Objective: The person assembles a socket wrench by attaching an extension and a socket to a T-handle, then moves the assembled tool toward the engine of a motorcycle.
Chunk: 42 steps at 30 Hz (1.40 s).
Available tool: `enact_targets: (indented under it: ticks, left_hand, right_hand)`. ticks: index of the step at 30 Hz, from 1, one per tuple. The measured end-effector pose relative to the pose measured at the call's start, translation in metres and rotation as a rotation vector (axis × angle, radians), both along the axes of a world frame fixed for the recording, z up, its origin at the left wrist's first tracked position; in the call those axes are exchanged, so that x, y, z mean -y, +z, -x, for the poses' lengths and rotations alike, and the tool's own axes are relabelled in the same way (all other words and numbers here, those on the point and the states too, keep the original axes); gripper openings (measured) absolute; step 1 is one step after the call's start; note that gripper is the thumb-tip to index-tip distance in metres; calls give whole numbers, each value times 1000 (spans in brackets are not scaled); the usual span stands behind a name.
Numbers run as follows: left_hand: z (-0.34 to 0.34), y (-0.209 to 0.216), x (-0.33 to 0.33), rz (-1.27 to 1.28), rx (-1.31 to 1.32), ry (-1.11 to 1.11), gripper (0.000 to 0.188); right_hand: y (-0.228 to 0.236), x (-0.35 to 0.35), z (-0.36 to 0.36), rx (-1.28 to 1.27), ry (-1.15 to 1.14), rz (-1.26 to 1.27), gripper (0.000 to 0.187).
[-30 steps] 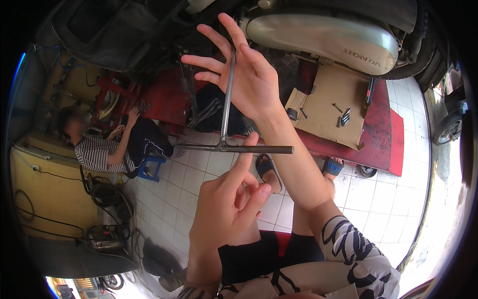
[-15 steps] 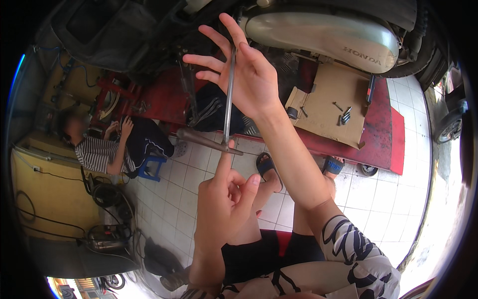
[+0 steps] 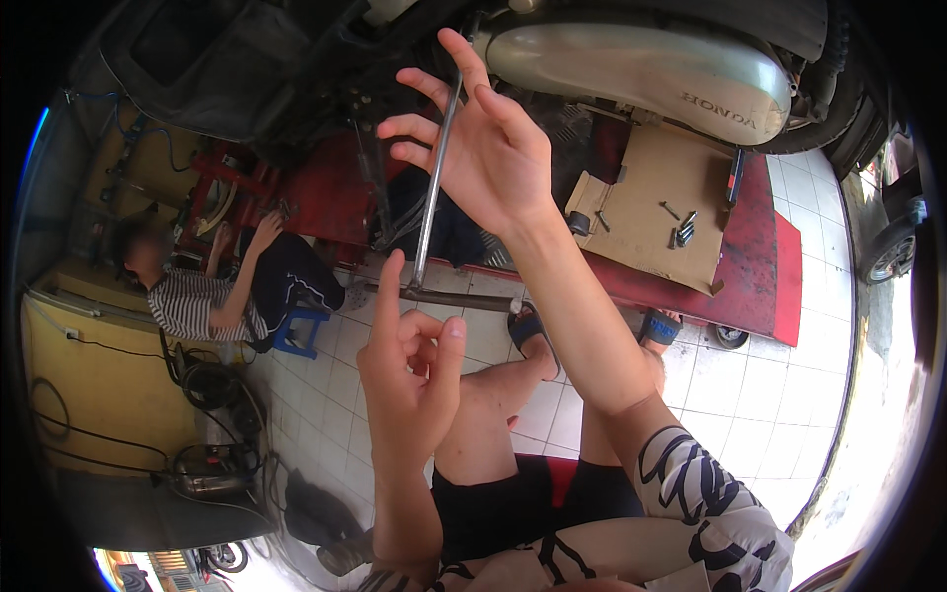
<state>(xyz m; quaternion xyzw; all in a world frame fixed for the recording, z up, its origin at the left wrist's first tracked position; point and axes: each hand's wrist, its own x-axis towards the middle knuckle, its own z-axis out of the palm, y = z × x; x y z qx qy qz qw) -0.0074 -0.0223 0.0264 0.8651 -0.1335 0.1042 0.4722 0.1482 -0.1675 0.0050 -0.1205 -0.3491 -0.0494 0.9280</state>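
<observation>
- Evidently spread the right hand wide, palm up, beside the long shaft of a T-shaped metal tool, slanting across the fingers below a silvery motorcycle part
- Raised the left hand nearer the body, index finger straight by the crossbar, other fingers loosely curled; could not tell whether touching
- Showed bolts on cardboard at right, and a co-worker on a blue stool at left
</observation>
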Motion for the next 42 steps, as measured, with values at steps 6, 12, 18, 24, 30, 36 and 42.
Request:
enact_targets:
  ticks: [6,12,18,24,30,36,42]
  left_hand:
    - [-3,-11,3,-2,-86,14,37]
    - [2,-1,5,-84,-17,-238,22]
    - [3,1,0,45,183,-151,48]
    - [-9,-8,-11,8,22,31,58]
    - [-30,-44,14,-291,356,153,29]
    - [-66,-90,-8,-236,152,110,20]
    - [-69,-171,7,135,166,5,24]
  right_hand:
    - [-3,1,-3,3,-3,-1,67]
    - [-3,4,-2,16,-2,-4,66]
    - [2,2,0,38,17,-4,67]
    - [3,4,4,7,84,-45,42]
    - [4,-17,12,-290,-18,73,31]
    - [-12,-39,10,-409,-179,265,24]
    - [-59,-46,3,-397,-612,794,12]
